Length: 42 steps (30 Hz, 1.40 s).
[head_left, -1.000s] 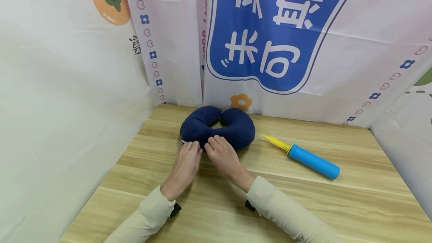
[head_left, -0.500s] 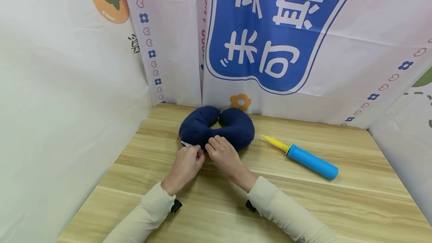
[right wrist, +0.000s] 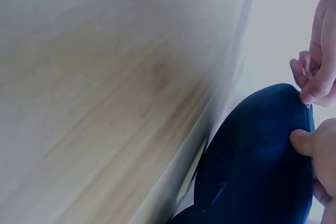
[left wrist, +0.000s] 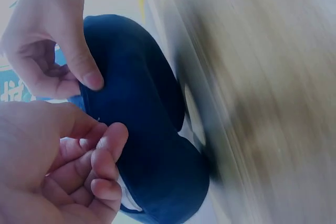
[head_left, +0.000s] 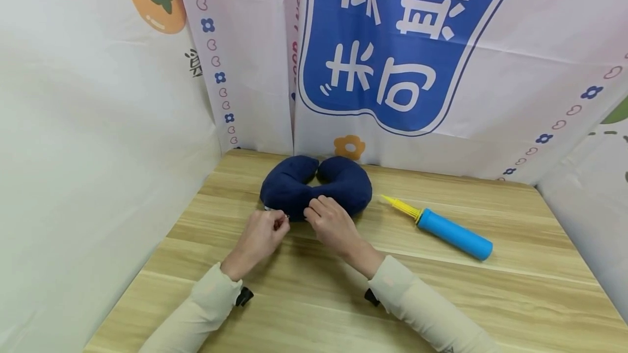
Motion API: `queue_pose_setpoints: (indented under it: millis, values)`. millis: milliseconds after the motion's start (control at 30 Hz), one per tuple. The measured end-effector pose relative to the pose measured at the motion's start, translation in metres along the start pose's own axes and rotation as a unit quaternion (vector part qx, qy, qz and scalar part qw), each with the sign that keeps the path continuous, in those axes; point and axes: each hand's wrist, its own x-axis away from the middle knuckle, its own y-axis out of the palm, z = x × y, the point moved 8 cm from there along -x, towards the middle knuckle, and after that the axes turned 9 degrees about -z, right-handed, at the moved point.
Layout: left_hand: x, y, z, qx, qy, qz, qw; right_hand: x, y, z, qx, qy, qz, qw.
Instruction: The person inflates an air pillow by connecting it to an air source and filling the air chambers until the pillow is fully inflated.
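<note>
A navy U-shaped neck pillow (head_left: 289, 195) lies on the wooden table, its two ends facing the back wall. Along the near edge, my left hand (head_left: 257, 236) pinches a small metal zipper pull (right wrist: 308, 106) between thumb and forefinger; its other fingers are curled. A white tag (left wrist: 129, 198) shows at the edge beside that hand. My right hand (head_left: 335, 226) grips the same edge a little further right, its thumb (left wrist: 86, 72) pressed on the fabric. The fingers behind the edge are partly hidden.
To the right of the pillow lies a blue hand pump (head_left: 456, 233) with a yellow nozzle (head_left: 402, 207) pointing toward the pillow. Printed white cloth (head_left: 255, 70) hangs behind the wooden table (head_left: 314, 309) and along its left and right sides.
My left hand has moved left along the pillow's near edge, away from the right hand. The right hand has shifted slightly right. The pump stays in place.
</note>
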Motion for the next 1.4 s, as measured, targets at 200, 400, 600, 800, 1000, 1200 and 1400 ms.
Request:
queue_pose_setpoints:
  millis: [200, 400, 600, 800, 1000, 1200, 1400]
  values:
    - [-0.001, -0.001, 0.001, -0.003, 0.002, -0.008, 1.0, 0.005, -0.003, 0.004, -0.024, 0.007, 0.002, 1.0]
    - [-0.005, 0.006, 0.009, 0.015, 0.0, -0.027, 0.9995, 0.003, -0.008, 0.007, -0.017, 0.024, -0.006, 1.0]
    - [-0.007, 0.009, 0.019, 0.039, 0.017, -0.019, 0.9989, 0.001, -0.007, 0.009, 0.002, 0.045, -0.015, 0.999]
    - [0.0, 0.005, 0.02, 0.036, 0.034, -0.007, 0.9987, 0.005, -0.011, 0.013, -0.013, 0.044, 0.004, 0.999]
    - [0.005, 0.0, 0.017, 0.042, 0.027, -0.006, 0.9987, 0.008, -0.011, 0.014, -0.035, 0.047, -0.018, 0.998]
    - [0.008, 0.001, 0.011, 0.043, 0.011, -0.006, 0.999, 0.002, -0.017, -0.003, -0.014, 0.007, -0.022, 1.0]
    - [0.004, 0.003, 0.024, 0.06, 0.032, -0.019, 0.9975, -0.004, -0.015, -0.008, 0.003, 0.006, 0.005, 1.0]
